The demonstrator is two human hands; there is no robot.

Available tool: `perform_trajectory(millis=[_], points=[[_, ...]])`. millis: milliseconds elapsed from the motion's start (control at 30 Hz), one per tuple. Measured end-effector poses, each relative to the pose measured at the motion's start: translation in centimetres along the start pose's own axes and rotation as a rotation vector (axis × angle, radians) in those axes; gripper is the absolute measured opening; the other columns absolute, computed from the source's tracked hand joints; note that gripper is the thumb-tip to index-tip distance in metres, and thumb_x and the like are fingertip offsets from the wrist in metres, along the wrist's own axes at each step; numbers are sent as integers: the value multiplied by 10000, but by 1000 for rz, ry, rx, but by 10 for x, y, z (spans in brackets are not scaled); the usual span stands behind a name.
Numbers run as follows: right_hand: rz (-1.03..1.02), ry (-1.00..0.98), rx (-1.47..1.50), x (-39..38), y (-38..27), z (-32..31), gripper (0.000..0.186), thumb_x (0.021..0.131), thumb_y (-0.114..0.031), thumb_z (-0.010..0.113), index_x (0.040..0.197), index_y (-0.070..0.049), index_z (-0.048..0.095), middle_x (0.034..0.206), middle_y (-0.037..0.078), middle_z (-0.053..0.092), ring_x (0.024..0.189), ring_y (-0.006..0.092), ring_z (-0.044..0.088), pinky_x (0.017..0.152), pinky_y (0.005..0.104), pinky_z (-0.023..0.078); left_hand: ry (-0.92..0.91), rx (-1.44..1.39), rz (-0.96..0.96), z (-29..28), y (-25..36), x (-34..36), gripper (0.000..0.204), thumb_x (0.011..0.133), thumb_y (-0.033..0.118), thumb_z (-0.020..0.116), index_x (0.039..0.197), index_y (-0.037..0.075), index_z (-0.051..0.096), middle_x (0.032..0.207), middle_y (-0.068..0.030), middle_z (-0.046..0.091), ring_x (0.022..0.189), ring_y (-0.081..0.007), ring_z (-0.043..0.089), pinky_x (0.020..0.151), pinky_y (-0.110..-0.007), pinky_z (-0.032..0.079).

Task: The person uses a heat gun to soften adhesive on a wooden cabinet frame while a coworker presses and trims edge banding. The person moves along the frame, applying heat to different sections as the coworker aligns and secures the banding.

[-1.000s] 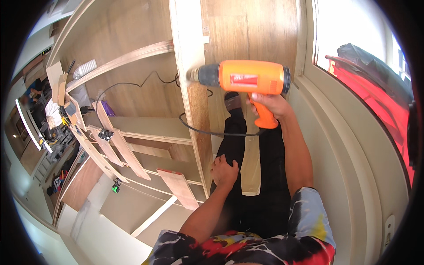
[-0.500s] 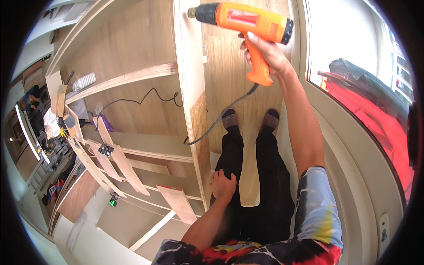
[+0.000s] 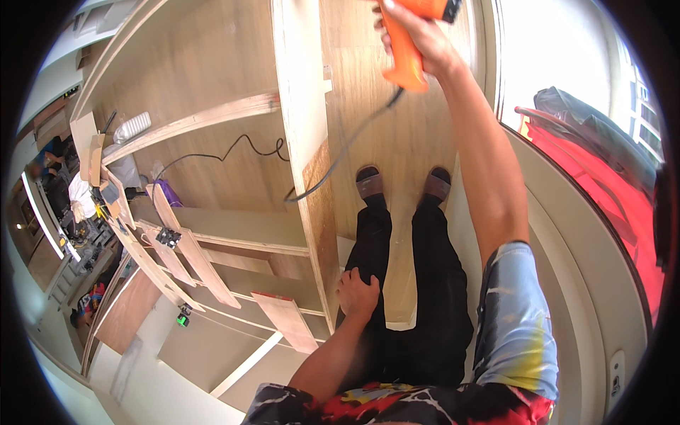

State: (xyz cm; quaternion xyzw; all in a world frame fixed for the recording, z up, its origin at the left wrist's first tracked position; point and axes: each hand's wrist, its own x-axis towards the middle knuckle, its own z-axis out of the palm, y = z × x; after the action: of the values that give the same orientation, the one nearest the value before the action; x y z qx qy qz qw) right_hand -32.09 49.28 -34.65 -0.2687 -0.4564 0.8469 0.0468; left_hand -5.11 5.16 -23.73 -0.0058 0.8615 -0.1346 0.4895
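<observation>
An orange heat gun [image 3: 406, 65] is gripped by its handle in my right hand [image 3: 429, 44], at the upper edge of the view with my arm stretched far out. Its nozzle and most of its body are cut off by the frame. From the handle's base hangs a dark cord [image 3: 347, 152], which loops down to the left across the upright wooden panel. My left hand [image 3: 358, 293] lies on my left thigh, fingers loosely spread over the dark trousers and holding nothing.
A pale plywood frame with an upright panel [image 3: 301, 92] and shelves [image 3: 198, 120] fills the left. Loose wood strips [image 3: 287, 320] lie across it, near a green-lit device [image 3: 183, 319]. At right, a ledge [image 3: 567, 205] borders a window with a red bag [image 3: 588, 191] beyond.
My right hand has carried the heat gun up and farther away, so its nozzle has left the view. The cord has shifted with it. My left hand stays on my thigh.
</observation>
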Motion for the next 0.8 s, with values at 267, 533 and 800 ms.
perform_trajectory(millis=[267, 533, 800], points=[[477, -15, 121, -184, 92, -3, 471, 958, -450, 740, 1228, -85, 613, 926, 51, 662, 704, 130, 650, 600, 302, 579, -52, 5, -31, -1, 3, -1, 596, 939, 445, 618, 1404, 74, 589, 1466, -140, 540, 1333, -341, 515, 1092, -495, 440], [505, -42, 196, -223, 118, -12, 481, 958, -433, 745, 1244, -73, 602, 925, 53, 667, 705, 129, 661, 601, 297, 578, -15, -7, -21, -11, 9, 0, 607, 914, 425, 644, 1386, 45, 617, 1430, -173, 576, 1334, -351, 529, 1119, -482, 426], [98, -34, 51, -60, 49, -19, 510, 995, -473, 684, 1257, -43, 604, 925, 34, 630, 693, 92, 633, 605, 266, 573, -47, -19, -9, -18, 14, 3, 611, 923, 442, 626, 1398, 60, 594, 1454, -155, 550, 1356, -344, 502, 1121, -490, 413]])
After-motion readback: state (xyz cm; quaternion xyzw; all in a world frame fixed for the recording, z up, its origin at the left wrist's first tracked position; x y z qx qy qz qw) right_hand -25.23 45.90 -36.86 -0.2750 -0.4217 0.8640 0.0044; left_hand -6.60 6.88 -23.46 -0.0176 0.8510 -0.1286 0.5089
